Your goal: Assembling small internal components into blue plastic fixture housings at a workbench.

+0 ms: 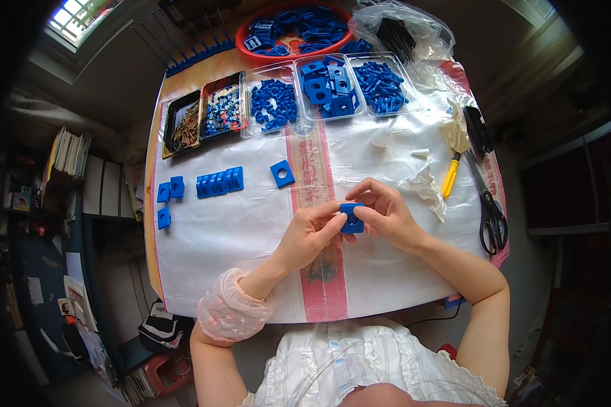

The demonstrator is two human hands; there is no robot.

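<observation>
Head view is showing both hands meeting over the middle of a white plastic sheet with a pink stripe covering a wooden table. The left hand is pinching a small blue square plastic block with thumb and forefinger closed on its left edge, while the right hand is gripping the same block from the right, fingers curled narrowly around it; the block is sitting just above the sheet's centre.

At ten o'clock from the hands, a loose blue square plate with a hole is lying flat, and farther along a row of joined blue blocks and three single blue pieces are resting. At three o'clock, black-handled scissors and a yellow-handled knife are lying near crumpled white wrapping.

Farther, at twelve o'clock, clear plastic trays of blue parts are standing side by side, with dark trays of screws to their left, and a red round bowl of blue pieces beyond.
</observation>
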